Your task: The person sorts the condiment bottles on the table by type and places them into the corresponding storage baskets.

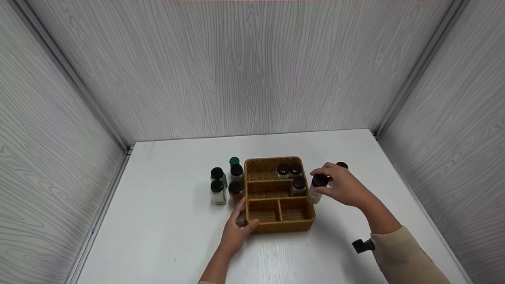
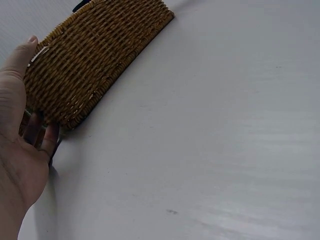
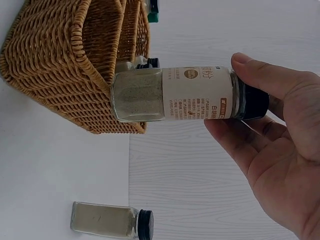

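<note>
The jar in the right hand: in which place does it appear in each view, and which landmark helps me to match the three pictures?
Head: the jar is right of centre, below mid-height, gripped by the right hand.
Left wrist: the jar cannot be made out.
Right wrist: the jar lies crosswise, slightly above the middle.
Shared landmark: the woven basket.

The place is booth-like, with grey wood-grain panels (image 1: pixel 252 67) at frame top, left and right around a white tabletop (image 1: pixel 165 232).
</note>
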A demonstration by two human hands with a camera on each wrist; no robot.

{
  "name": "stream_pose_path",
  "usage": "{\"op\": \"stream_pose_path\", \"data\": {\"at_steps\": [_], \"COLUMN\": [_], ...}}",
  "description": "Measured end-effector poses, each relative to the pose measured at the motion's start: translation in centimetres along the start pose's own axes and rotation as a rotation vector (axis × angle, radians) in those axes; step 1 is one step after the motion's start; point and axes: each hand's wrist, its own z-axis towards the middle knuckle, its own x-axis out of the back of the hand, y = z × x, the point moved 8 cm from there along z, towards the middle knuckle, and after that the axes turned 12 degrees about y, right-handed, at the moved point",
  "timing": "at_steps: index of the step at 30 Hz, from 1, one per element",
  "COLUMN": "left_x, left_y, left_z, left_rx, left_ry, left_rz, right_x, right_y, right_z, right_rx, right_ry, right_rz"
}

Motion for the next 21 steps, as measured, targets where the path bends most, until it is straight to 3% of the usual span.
{"op": "stream_pose_path", "data": {"at_steps": [21], "left_x": [-0.1], "left_y": [0.1], "left_z": [-0.2], "left_rx": [0.013], "left_ry": [-0.025], "left_rz": [-0.009], "right_x": [-3.4], "right_y": [-2.4], "right_z": [-0.8], "right_rx": [0.064], "right_ry": [-0.072], "right_rz": [0.036]}}
